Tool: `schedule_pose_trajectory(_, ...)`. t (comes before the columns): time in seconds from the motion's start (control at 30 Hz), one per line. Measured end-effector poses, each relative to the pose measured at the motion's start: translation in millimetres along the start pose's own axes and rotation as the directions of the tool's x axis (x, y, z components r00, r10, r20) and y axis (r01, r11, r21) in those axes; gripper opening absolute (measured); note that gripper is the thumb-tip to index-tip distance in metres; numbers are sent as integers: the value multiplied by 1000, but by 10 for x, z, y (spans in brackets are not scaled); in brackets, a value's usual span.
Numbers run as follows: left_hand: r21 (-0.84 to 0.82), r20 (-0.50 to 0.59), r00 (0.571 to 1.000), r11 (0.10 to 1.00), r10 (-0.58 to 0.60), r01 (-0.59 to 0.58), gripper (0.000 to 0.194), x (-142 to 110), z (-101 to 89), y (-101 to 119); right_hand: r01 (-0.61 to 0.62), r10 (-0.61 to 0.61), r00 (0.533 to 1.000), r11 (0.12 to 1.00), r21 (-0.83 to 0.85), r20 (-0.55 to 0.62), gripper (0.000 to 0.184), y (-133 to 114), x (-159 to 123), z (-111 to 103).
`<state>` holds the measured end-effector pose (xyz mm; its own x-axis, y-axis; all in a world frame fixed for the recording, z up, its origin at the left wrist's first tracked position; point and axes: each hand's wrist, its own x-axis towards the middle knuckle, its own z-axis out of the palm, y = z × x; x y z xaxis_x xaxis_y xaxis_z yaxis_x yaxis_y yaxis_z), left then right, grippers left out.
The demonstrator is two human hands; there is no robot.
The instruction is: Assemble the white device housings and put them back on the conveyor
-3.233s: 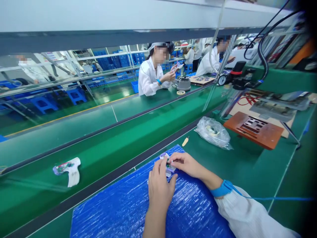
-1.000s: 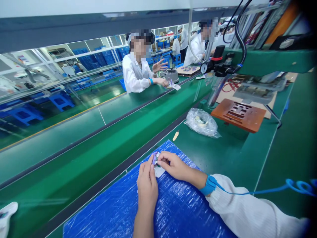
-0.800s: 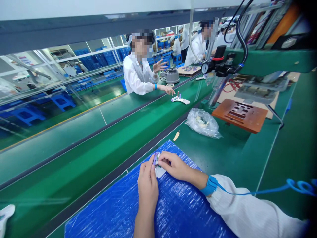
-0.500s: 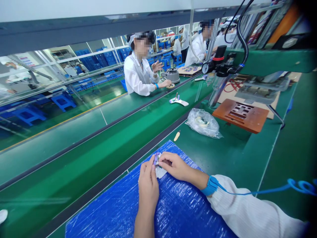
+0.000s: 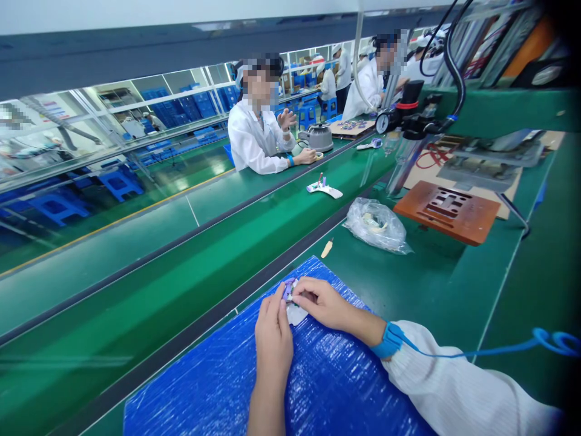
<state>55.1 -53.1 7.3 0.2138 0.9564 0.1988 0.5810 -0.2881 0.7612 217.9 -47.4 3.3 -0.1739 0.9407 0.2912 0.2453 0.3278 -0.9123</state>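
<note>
The white-and-purple plastic housing (image 5: 297, 314) lies under my fingertips near the far corner of the blue film-wrapped pad (image 5: 200, 381). My left hand (image 5: 275, 330) has its fingers and thumb drawn in along the housing's left edge, holding it, I judge, so it cannot slide on the glossy wrap. My right hand (image 5: 324, 303) comes in from the other side, thumb and forefinger brought nearly together over the small inner parts; that fine pinch suits tiny pieces, though I cannot tell whether anything is caught between the tips. The blue wrist strap (image 5: 389, 342) on my right arm trails a coiled cord (image 5: 551, 342), probably for grounding.

The pad rests on a green workbench (image 5: 422, 297). Beyond it, within reach of the bench edge, lie a small pale-yellow tool (image 5: 327, 249), a clear plastic bag (image 5: 376, 225) and a brown fixture plate (image 5: 447, 212), with a pressure gauge (image 5: 382, 123) above. The green conveyor belt (image 5: 181, 266) runs alongside, carrying a curved white part (image 5: 324, 190) with upright pins. Across it sits a co-worker in a white coat (image 5: 252, 142), beside a grey machine (image 5: 320, 138); blue stools (image 5: 120, 181) and racks fill the room behind.
</note>
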Motion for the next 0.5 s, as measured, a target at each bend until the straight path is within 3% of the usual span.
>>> schedule_pose_trajectory(0.5,17,41,999,1000,-10,9,42,0,-15,35,-25,25,999,1000,0,-20,15,-11,-6,-1)
